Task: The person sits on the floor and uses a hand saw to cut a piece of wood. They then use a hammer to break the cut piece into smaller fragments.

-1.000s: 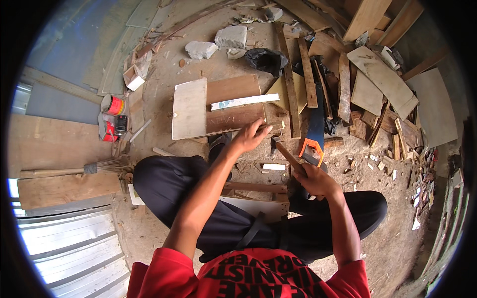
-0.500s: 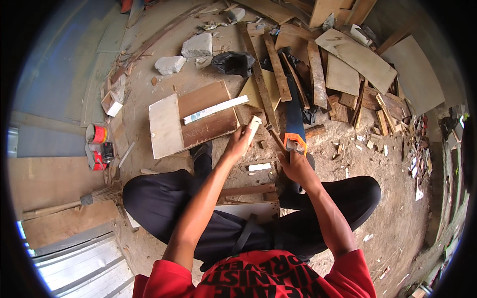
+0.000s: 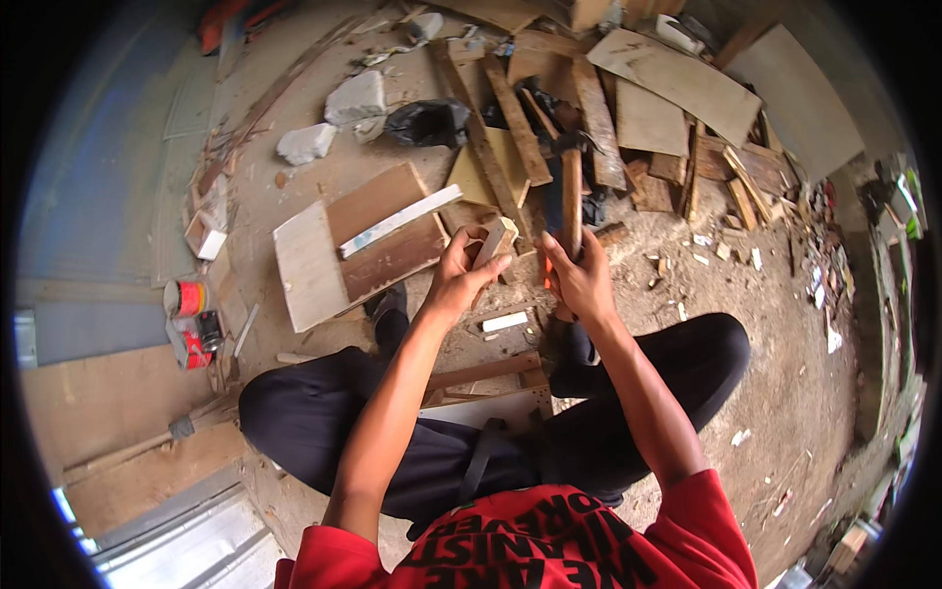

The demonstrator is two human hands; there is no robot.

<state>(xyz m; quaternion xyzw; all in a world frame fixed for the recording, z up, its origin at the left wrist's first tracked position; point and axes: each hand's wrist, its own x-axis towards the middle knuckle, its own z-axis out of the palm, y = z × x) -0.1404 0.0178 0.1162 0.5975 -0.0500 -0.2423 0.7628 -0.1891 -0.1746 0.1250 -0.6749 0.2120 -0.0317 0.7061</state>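
My left hand (image 3: 461, 273) is closed around a short block of wood (image 3: 497, 241), its pale end facing up. Just to the right, my right hand (image 3: 584, 280) grips a hammer (image 3: 572, 196) by its wooden handle, the dark head pointing away from me. Behind the hammer lies a handsaw with a dark blue blade (image 3: 553, 204); its orange handle is mostly hidden by my right hand. A small white strip (image 3: 504, 322) rests on the ground below my hands. Between my legs is a wooden frame (image 3: 481, 375) with a white side.
Ahead on the left, a long white strip (image 3: 400, 222) lies across a brown and white panel (image 3: 312, 263). Planks (image 3: 515, 118) and boards (image 3: 677, 83) are heaped at the far right. White stone-like chunks (image 3: 355, 98), a black plastic bag (image 3: 429, 123) and red cans (image 3: 184, 297) lie around.
The hammer in my right hand has swung upright, its head now higher and farther off. My left hand has turned the wood block. The whole view has shifted slightly.
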